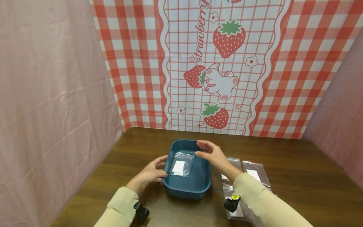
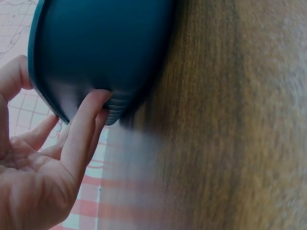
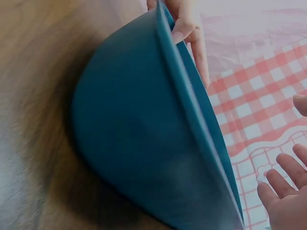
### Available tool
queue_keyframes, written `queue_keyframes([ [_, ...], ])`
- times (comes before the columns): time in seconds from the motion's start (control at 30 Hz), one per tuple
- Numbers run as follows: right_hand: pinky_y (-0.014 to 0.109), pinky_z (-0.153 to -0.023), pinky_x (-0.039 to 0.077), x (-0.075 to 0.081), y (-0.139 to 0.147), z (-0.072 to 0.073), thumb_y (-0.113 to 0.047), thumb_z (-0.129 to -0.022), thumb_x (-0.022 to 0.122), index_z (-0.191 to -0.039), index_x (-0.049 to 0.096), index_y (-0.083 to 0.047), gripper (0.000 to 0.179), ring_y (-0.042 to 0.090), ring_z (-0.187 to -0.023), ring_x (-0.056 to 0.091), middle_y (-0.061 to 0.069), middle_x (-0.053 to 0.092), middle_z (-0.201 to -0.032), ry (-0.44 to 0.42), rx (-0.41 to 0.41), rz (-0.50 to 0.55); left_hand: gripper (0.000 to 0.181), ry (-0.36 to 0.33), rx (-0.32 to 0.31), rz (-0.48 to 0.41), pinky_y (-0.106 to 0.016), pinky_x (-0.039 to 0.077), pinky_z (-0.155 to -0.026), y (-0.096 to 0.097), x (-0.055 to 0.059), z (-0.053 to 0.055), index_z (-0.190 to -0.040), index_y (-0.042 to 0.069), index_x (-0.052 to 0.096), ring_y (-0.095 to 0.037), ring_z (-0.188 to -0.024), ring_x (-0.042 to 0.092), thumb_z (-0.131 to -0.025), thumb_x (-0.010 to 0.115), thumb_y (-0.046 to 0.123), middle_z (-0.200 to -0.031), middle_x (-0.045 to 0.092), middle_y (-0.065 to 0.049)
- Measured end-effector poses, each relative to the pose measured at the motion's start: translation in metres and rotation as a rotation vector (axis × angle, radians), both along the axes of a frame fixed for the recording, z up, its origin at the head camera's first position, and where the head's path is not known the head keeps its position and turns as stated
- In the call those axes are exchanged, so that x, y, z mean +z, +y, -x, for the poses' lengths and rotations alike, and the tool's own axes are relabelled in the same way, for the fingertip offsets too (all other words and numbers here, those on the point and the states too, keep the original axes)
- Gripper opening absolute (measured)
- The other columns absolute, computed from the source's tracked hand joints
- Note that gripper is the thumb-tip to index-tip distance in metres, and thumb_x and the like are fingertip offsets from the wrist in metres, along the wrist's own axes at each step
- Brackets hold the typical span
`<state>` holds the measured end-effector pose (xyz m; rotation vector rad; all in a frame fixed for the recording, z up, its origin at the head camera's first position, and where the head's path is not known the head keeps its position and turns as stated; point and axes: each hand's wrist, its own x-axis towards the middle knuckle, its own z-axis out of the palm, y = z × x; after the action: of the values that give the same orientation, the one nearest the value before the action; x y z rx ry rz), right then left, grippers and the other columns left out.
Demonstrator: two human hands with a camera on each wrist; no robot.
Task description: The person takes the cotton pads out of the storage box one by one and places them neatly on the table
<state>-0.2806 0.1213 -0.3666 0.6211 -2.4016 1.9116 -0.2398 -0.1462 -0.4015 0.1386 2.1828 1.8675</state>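
Observation:
A deep blue plastic bin [image 1: 195,184] stands on the table, and clear zip bags [image 1: 182,164] with white contents lie inside it. My left hand [image 1: 150,173] grips the bin at its left side. In the left wrist view, fingers [image 2: 81,129] of that hand lie against the ribbed outer wall. The right wrist view has a fingertip of it over the rim. My right hand [image 1: 214,156] is above the bin's far right corner, fingers loosely bent and spread, holding nothing. In the right wrist view, the right hand [image 3: 288,191] is apart from the rim.
Several clear zip bags [image 1: 256,171] with white inserts lie on the wooden table [image 1: 136,145] right of the bin, partly under the right forearm. A red-checked strawberry cloth [image 1: 210,63] hangs behind the table. Pink curtains [image 1: 56,94] hang at both sides.

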Motion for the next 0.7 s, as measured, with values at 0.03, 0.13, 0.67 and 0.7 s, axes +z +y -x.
queue_keyframes([
  [0.03,0.041,-0.096,0.040,0.001,-0.002,0.001,-0.012,-0.081,0.071,-0.128,0.052,-0.001,0.052,0.029,-0.120,0.047,0.018,0.053,-0.129,-0.007,0.002,-0.003,0.075,0.000,0.000,0.001,-0.042,0.052,-0.071,0.000,0.000,0.000,-0.144,0.011,0.033,-0.031,-0.096,0.058,-0.077,0.063,-0.004,-0.135,0.039,-0.026],
  [0.13,0.041,-0.093,0.042,0.004,-0.011,0.005,-0.011,-0.081,0.071,-0.129,0.051,0.000,0.053,0.031,-0.121,0.046,0.018,0.052,-0.129,-0.029,0.011,-0.011,0.074,-0.002,0.002,0.008,-0.042,0.052,-0.072,-0.001,0.000,0.000,-0.144,0.011,0.033,-0.031,-0.096,0.059,-0.077,0.063,-0.003,-0.136,0.039,-0.026],
  [0.67,0.044,-0.096,0.039,0.010,-0.046,0.031,-0.025,-0.079,0.074,-0.131,0.051,-0.009,0.058,0.027,-0.123,0.044,0.013,0.050,-0.133,-0.071,0.012,-0.147,0.075,0.003,-0.004,-0.010,-0.042,0.052,-0.070,-0.001,-0.003,0.003,-0.144,0.010,0.033,-0.034,-0.097,0.058,-0.076,0.064,-0.004,-0.135,0.039,-0.026],
  [0.7,0.044,-0.096,0.039,0.010,-0.048,0.032,-0.025,-0.080,0.074,-0.131,0.051,-0.008,0.059,0.028,-0.123,0.043,0.014,0.050,-0.133,-0.070,0.020,-0.152,0.075,0.004,-0.003,-0.013,-0.042,0.052,-0.070,-0.001,-0.003,0.003,-0.144,0.010,0.033,-0.034,-0.097,0.058,-0.076,0.064,-0.004,-0.134,0.040,-0.026],
])
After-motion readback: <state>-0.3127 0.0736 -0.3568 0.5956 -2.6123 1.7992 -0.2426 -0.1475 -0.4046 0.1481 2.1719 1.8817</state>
